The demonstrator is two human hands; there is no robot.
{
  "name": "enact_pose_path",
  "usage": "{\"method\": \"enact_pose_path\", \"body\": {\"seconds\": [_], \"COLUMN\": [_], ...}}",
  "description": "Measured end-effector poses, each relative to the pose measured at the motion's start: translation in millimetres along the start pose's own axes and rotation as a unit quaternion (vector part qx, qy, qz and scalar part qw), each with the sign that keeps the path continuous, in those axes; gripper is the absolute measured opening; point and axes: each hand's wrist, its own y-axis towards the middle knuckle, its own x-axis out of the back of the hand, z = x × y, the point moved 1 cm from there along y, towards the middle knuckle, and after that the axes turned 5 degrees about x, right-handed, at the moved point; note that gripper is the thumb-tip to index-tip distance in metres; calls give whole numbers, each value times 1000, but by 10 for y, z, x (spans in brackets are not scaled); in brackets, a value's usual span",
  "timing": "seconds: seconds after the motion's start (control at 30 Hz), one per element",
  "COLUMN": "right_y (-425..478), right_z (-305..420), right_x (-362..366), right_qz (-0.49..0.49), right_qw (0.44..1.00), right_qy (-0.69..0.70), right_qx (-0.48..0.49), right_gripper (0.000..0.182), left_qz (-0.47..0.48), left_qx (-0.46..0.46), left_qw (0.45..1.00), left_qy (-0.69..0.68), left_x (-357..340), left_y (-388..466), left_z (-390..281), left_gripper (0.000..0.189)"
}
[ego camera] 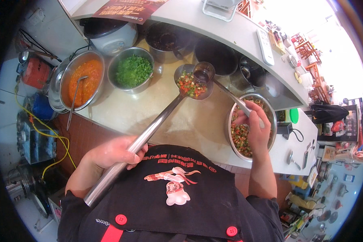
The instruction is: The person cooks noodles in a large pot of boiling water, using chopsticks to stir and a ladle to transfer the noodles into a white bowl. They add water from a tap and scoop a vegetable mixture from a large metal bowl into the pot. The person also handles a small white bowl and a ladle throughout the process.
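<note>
My left hand (121, 152) grips the steel tube handle of a large ladle (157, 127). In the ladle's bowl lie diced red and green vegetables (192, 86). My right hand (255, 124) holds the pale handle of a smaller ladle (227, 89). Its bowl (203, 72), with dark liquid or residue inside, hangs over the right part of the large ladle's bowl; whether they touch I cannot tell. Beneath my right hand stands a steel basin (229, 131) of diced vegetables (242, 137), partly hidden by the hand.
To the left are a steel bowl of orange sauce (87, 75) with a spoon (75, 101) and a bowl of chopped greens (134, 71). Dark pots (216, 57) stand under a raised shelf (181, 15). A rice cooker (112, 39) sits far left; a remote control (264, 47) lies on the shelf.
</note>
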Motion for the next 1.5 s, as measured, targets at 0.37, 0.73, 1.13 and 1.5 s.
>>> {"method": "enact_pose_path", "body": {"seconds": [0.37, 0.73, 1.13, 1.5], "right_y": [-61, 576, 769, 594], "right_z": [93, -299, -607, -180], "right_x": [43, 150, 48, 169], "right_qz": [51, -105, -38, -113], "right_qw": [991, 994, 989, 992], "right_qy": [-95, 0, -139, 46], "right_qx": [84, -32, -8, -44], "right_gripper": [29, 33, 31, 32], "left_qz": [5, 18, 6, 24], "left_qx": [8, -10, -2, 5], "left_qw": [1000, 1000, 1000, 1000], "left_qy": [-4, -6, -5, 10], "left_x": [-19, 13, 16, 44], "left_y": [-10, 7, 1, 36], "left_z": [3, 53, 61, 18], "left_gripper": [39, 39, 40, 40]}}
